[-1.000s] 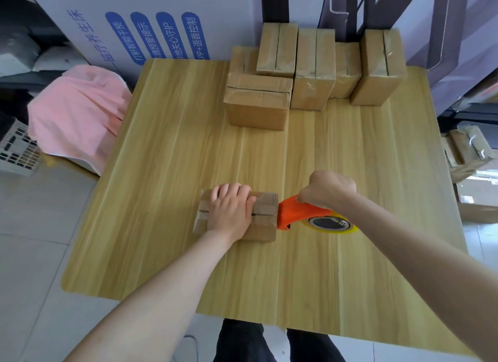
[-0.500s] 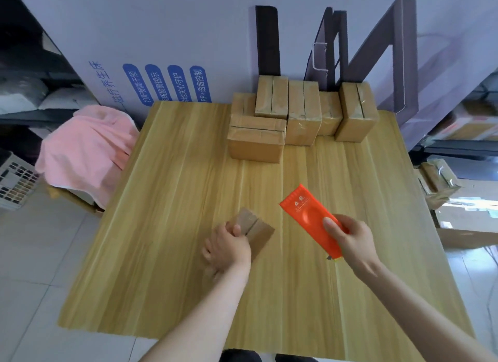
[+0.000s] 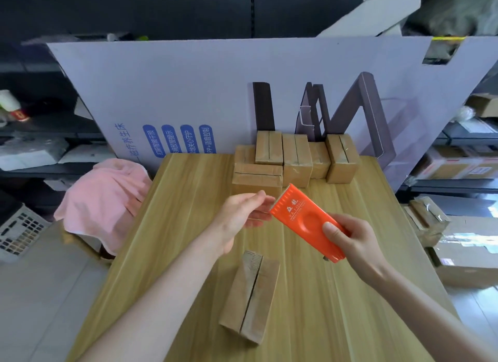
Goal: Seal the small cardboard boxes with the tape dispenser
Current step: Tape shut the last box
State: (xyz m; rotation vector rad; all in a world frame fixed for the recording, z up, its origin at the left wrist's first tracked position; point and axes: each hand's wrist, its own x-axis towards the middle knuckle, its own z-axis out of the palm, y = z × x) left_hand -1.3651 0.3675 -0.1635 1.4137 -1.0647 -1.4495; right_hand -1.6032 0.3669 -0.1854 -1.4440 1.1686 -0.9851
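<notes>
A small cardboard box (image 3: 250, 297) lies on the wooden table (image 3: 175, 227) near its front, its top seam running away from me. Above it, my right hand (image 3: 353, 243) grips the orange tape dispenser (image 3: 304, 219), held up in the air with its toothed end pointing up and left. My left hand (image 3: 242, 213) hovers beside that toothed end, fingers at the dispenser's tip; whether they pinch tape there I cannot make out. A cluster of several small cardboard boxes (image 3: 293, 162) stands at the table's far edge.
A large white printed carton (image 3: 188, 97) stands upright behind the table. A pink cloth (image 3: 107, 200) lies draped to the left of the table, with a grey basket (image 3: 18, 229) beyond it. More cartons (image 3: 469, 254) sit on the floor and shelves at right.
My left hand has let go of the small box, which now lies flat on the table, and risen to the dispenser's toothed end. The dispenser was lifted off the box. The head view tilted up.
</notes>
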